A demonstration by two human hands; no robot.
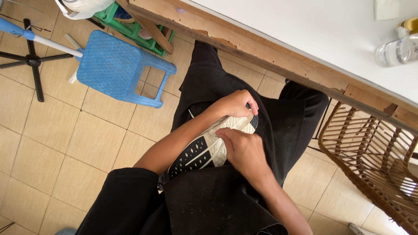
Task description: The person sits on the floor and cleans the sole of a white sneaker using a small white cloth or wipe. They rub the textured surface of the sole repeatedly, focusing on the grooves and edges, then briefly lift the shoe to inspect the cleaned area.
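Observation:
A sports shoe [204, 150] lies sole-up on my lap, its sole white and black with a patterned tread. My left hand [235, 104] is curled over the toe end and grips it. Pressed onto the middle of the sole, my right hand [244, 150] has its fingers bent against the white tread; whether it pinches something small there is hidden. I sit in black trousers [287, 117], with a black apron [209, 200] across my thighs.
A blue plastic stool [117, 65] stands on the tiled floor to the left, a black stand base [32, 61] beyond it. A white-topped wooden table [278, 61] runs across the top right with a clear bottle [398, 50]. A wicker chair [374, 152] sits at the right.

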